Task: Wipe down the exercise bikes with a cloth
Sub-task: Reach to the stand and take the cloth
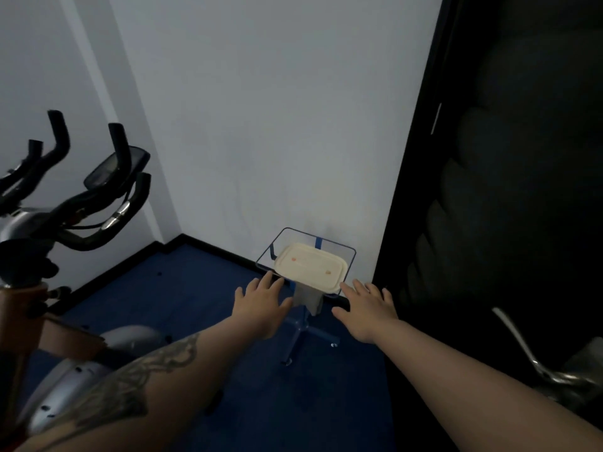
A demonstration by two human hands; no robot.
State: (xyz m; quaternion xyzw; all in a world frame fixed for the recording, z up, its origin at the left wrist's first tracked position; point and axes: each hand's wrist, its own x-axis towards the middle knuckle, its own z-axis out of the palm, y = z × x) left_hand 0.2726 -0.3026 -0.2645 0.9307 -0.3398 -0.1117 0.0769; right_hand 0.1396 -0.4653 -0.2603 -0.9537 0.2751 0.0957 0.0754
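Near cream container [310, 267]: left hand [261, 306], right hand [367, 309], fingers spread, empty.

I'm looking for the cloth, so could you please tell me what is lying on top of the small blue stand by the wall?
A cream lidded container sits on the blue stand. Its lid hides the contents, and no cloth shows.

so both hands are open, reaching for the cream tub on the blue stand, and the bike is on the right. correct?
One error: the bike stands on the left, as the head view shows. The rest holds: left hand and right hand are both open, reaching toward the cream tub on the blue stand.
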